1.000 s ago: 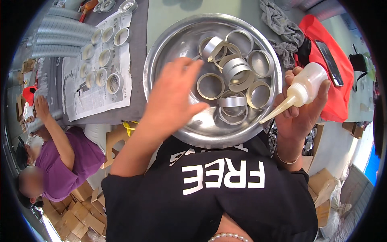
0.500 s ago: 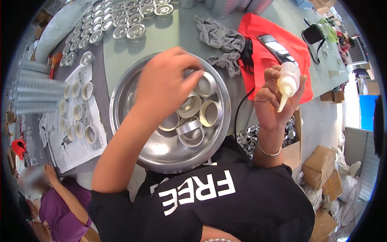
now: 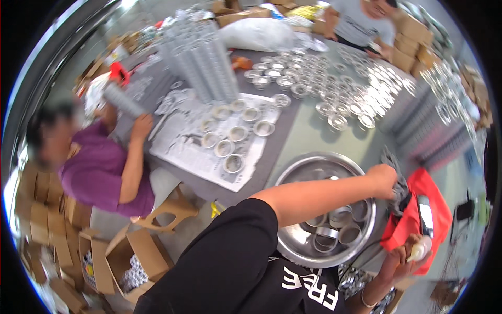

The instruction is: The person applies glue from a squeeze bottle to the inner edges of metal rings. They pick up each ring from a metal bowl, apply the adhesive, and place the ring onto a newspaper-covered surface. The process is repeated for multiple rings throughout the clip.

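Observation:
My left arm reaches across the steel basin [image 3: 295, 175], and my left hand [image 3: 384, 180] is closed at the grey rag [image 3: 400, 189] beyond the basin's right rim. Its fingertips are partly hidden against the cloth. In my right hand [image 3: 396, 264] is a small translucent squeeze bottle [image 3: 421, 247] with a yellowish nozzle, tilted nozzle-down over the red bag's lower part. Several metal rings [image 3: 349, 233] lie loose in the basin, partly covered by my left forearm.
A dark phone [image 3: 425, 214] lies on the red bag [image 3: 439, 196]. Ring-shaped parts [image 3: 238, 133] stand on newspaper [image 3: 183, 152]; shiny round lids [image 3: 337, 121] spread over the table. Tall stacks [image 3: 206, 68] rise behind. A co-worker in purple [image 3: 104, 172] holds a grey stack; another person [image 3: 361, 26] sits across.
My left hand has gone from above the basin to the grey rag on its right. The view has swung left, showing more of the table and the co-workers. My right hand keeps the bottle.

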`<state>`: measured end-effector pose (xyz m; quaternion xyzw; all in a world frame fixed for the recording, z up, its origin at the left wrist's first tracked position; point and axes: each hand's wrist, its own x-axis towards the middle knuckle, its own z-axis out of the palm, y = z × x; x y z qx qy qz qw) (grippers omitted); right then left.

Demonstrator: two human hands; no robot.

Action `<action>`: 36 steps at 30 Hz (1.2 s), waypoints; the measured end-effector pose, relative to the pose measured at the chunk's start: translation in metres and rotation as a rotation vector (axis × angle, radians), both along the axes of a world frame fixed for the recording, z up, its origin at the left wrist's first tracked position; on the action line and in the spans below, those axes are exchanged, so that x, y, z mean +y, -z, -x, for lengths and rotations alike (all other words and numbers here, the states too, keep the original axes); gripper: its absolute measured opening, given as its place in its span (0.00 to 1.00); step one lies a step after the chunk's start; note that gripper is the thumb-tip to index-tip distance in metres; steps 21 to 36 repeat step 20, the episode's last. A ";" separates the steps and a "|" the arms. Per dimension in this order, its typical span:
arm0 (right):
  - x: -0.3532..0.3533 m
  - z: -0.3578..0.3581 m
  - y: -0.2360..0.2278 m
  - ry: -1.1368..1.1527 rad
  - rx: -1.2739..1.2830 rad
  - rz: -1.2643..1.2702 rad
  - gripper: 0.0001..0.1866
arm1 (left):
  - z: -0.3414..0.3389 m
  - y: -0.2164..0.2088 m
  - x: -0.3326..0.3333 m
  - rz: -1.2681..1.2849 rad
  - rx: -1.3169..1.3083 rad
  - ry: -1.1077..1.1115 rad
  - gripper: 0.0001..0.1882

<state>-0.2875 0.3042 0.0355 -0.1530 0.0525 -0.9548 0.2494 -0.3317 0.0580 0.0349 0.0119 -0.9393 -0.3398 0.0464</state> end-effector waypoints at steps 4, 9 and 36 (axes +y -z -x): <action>-0.007 -0.013 -0.008 -0.045 -0.047 0.000 0.17 | -0.103 -0.052 -0.031 -0.523 0.319 -0.067 0.15; -0.041 -0.030 -0.018 -0.025 0.045 -0.113 0.18 | -0.244 -0.065 -0.053 -1.179 0.326 -0.293 0.13; -0.151 -0.132 -0.068 -0.262 0.122 -0.139 0.30 | -0.339 -0.074 -0.028 -1.206 0.675 -0.267 0.20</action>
